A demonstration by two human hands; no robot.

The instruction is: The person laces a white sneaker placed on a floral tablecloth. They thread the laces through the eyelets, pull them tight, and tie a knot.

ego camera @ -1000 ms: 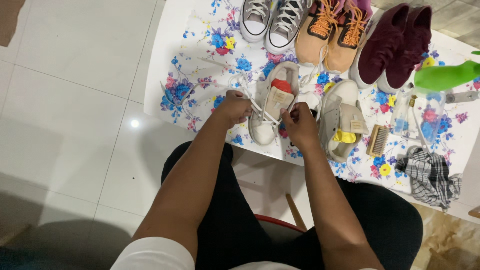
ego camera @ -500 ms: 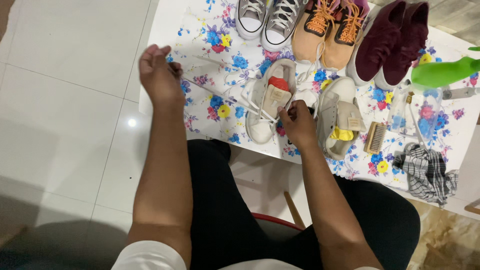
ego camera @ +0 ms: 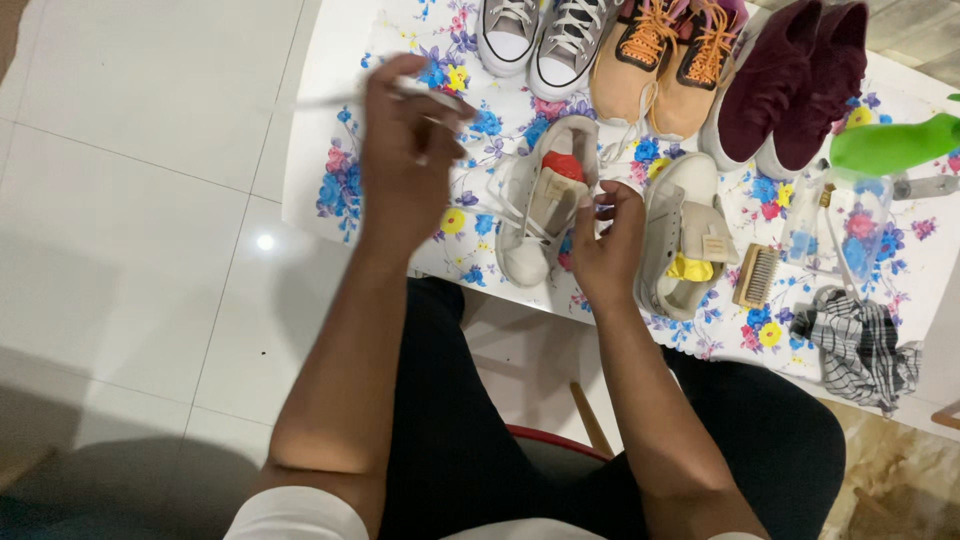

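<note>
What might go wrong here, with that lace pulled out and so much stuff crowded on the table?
1. The left hand pulls the white lace up and sideways; the white shoe sits near the table's front edge, steadied only by the right hand, so it might tip or slide off.
2. The raised lace might snag the red insert inside the shoe.
3. The clear spray bottle and small brush lie close by; a wide arm sweep might knock them.
</note>
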